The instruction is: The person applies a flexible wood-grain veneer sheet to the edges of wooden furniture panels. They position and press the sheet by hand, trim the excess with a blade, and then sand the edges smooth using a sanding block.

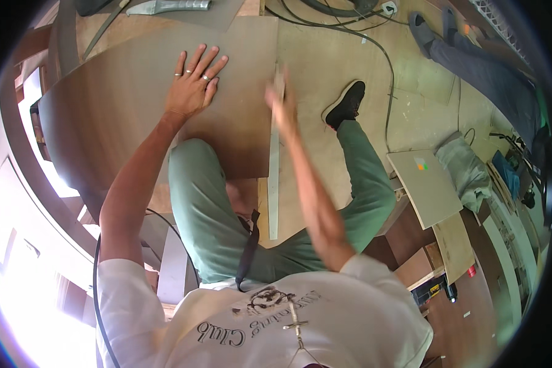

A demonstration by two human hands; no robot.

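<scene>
My left hand [193,89] lies flat on a large brown board [129,104], its fingers spread and rings on some of them. Along the board's right edge runs a long, narrow, pale strip [273,196]. My right hand [282,107] is at the strip's far part, with the thumb to its left and the fingers to its right. Motion blurs those fingers, so I cannot tell whether they grip it. A silver-grey metal hand tool [168,7] rests near the board's far edge.
A black cable [389,80] loops across the wooden floor beyond my foot. Another person's legs [484,67] stretch in at the far right. A light panel [424,187], a grey bag [465,168] and a yellow-black power tool [432,289] are to my right.
</scene>
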